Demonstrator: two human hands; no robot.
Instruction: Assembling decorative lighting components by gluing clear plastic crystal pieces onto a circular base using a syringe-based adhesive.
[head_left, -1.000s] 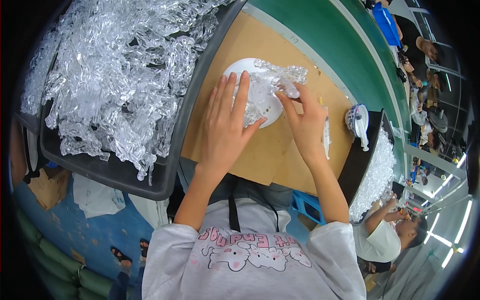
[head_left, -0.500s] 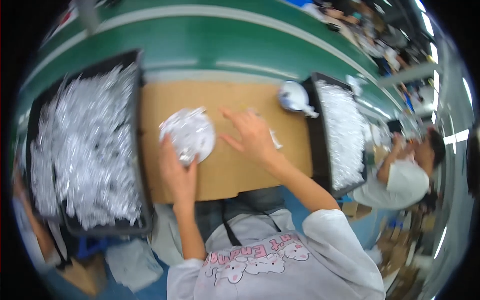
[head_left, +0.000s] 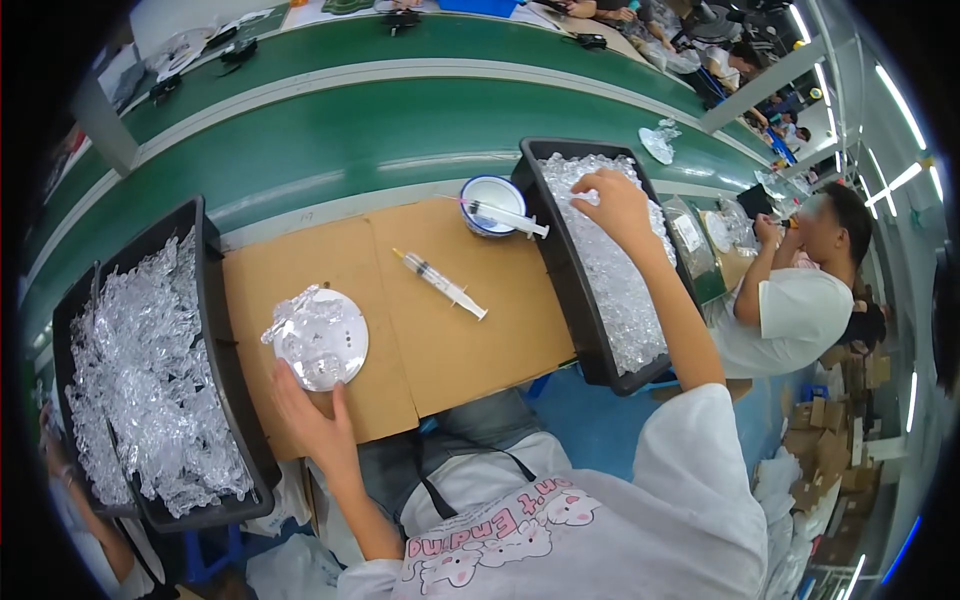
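- Where a brown cardboard sheet (head_left: 470, 330) covers the work surface, a round white disc (head_left: 322, 338) is seen lying on its left part, with a clear plastic piece (head_left: 290, 315) resting on the disc's far-left edge.
- The left hand (head_left: 305, 415) is laid flat against the near rim of the disc, fingers spread and nothing gripped.
- The right hand (head_left: 618, 205) is stretched out over the right black tray (head_left: 575, 300), fingers curled down among the clear plastic pieces (head_left: 620, 290) heaped inside; whether one is pinched cannot be told.
- A left black tray (head_left: 215, 330), also heaped with clear plastic parts, is set just left of the cardboard.
- A syringe (head_left: 440, 284) is seen lying on the cardboard's middle, apart from both hands.
- A second syringe (head_left: 505, 215) is rested across a small white bowl (head_left: 490, 203) beside the right tray.
- A green conveyor belt (head_left: 380, 130) runs along the far side.
- A seated person in a white shirt (head_left: 790, 315) is seen at far right.
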